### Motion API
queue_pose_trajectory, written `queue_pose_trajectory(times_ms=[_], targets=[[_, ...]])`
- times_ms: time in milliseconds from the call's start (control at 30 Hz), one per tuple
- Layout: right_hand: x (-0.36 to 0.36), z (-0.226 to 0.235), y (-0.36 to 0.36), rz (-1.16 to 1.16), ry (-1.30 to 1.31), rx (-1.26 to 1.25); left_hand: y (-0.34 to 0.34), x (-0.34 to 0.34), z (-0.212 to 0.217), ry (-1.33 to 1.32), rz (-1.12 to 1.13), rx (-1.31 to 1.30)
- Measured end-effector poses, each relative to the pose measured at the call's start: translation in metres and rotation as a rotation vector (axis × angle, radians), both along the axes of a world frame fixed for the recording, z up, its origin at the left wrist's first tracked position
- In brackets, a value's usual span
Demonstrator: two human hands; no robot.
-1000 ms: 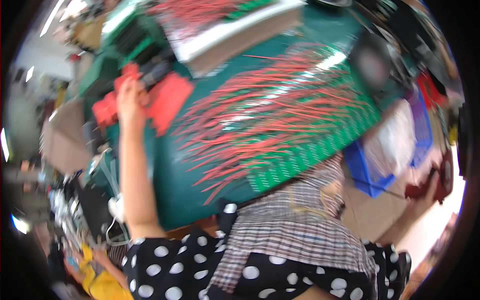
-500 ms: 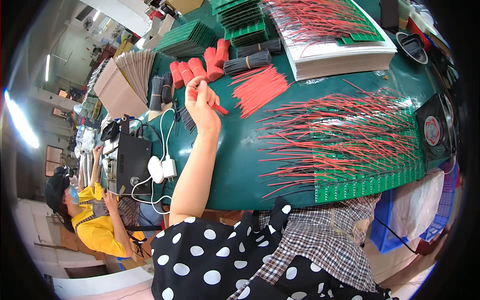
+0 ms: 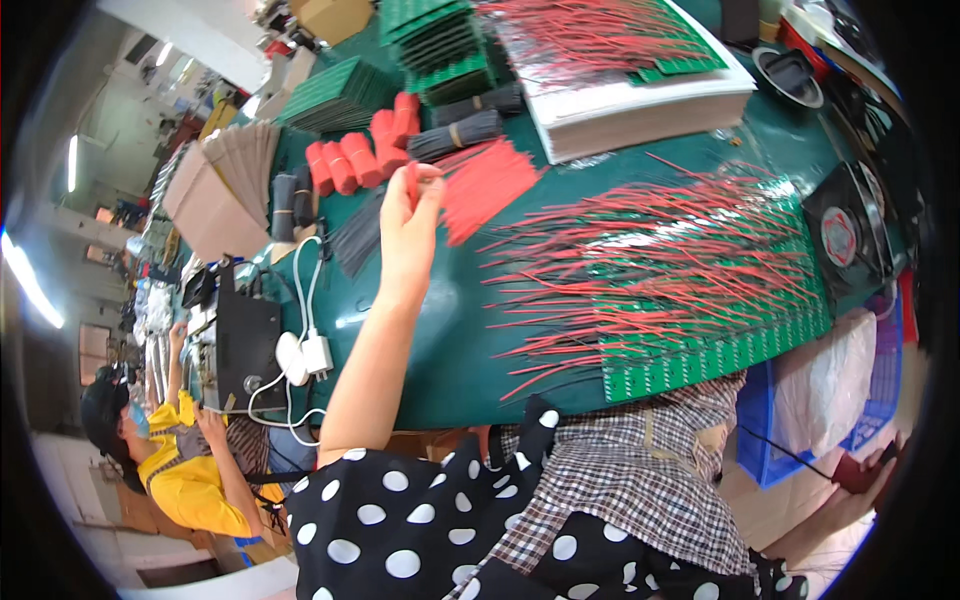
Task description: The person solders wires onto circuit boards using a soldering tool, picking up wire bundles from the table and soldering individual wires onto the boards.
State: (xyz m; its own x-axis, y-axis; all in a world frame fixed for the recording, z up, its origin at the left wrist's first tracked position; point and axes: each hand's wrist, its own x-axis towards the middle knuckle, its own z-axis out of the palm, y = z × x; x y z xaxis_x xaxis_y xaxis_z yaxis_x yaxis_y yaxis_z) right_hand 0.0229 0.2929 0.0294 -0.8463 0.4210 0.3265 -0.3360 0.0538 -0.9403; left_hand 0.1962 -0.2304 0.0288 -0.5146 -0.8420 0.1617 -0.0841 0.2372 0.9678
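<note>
Dark green counter (image 3: 455, 330), packed. Near edge on the right: green circuit boards (image 3: 720, 345) with red wire leads (image 3: 650, 260) fanning left. Centre back: loose pile of cut red wires (image 3: 490, 185), black wire bundles (image 3: 455, 135) behind it, red rolls (image 3: 345, 160) to its left. Back right: white stack (image 3: 640, 105) carrying more wired boards. Stacks of green boards (image 3: 335, 92) at back left, cardboard box (image 3: 205, 205) far left. Black fan (image 3: 845, 230) at right edge. Black device (image 3: 245, 345) and white adapters (image 3: 305, 355) with cables at near left.
</note>
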Motion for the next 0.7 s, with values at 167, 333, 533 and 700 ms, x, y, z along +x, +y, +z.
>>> queue_pose_trajectory(times_ms=[167,333,533,700], targets=[[0.023,-0.013,-0.015,0.297,-0.083,-0.464,0.09,-0.026,0.02,-0.112,-0.818,0.691],[0.05,-0.031,-0.082,0.874,-0.404,-0.609,0.155,-0.055,0.011,-0.32,-1.165,0.86],[0.051,-0.026,-0.142,1.372,-0.773,-1.221,0.188,-0.066,-0.003,-0.253,-1.317,0.573],[0.052,-0.021,-0.154,1.321,-0.816,-1.256,0.185,-0.061,-0.013,-0.397,-1.131,0.023]])
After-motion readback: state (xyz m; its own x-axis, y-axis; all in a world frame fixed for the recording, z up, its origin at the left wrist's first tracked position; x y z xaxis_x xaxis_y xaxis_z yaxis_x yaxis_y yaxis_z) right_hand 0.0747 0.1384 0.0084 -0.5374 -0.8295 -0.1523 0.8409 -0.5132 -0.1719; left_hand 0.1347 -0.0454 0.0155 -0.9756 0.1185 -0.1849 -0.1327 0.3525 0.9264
